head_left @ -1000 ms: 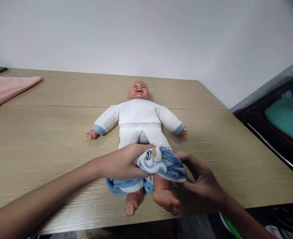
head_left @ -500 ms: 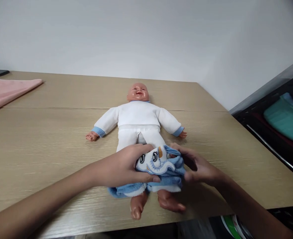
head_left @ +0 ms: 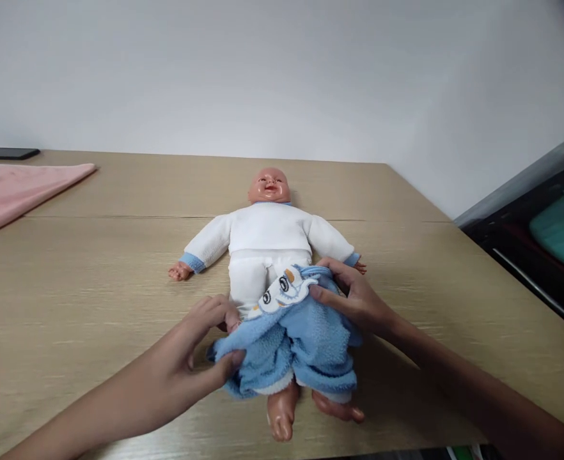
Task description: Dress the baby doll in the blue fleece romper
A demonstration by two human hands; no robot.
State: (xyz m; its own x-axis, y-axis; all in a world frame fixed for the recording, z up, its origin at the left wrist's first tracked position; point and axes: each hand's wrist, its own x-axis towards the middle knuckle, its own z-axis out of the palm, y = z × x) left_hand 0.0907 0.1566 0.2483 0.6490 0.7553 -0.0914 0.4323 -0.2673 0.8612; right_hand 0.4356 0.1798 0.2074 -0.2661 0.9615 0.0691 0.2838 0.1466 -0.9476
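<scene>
A baby doll in a white top with blue cuffs lies on its back, head away from me and feet towards me. Blue terry pants with an embroidered face at the waist surround its lower legs, and both bare feet stick out of the leg openings. My left hand grips the left side of the waist edge, thumb in front and fingers at the rim. With thumb and fingers, my right hand pinches the waistband at the upper right; some fingertips are hidden behind the cloth.
The doll lies on a light wooden table. Folded pink cloth and a dark flat device, perhaps a phone, lie at the far left. Beyond the right edge is a black-framed space holding green cloth.
The pants, bunched around the shins before, are now spread out and drawn higher up the legs. My left hand has moved left to the waist edge; my right hand has moved up.
</scene>
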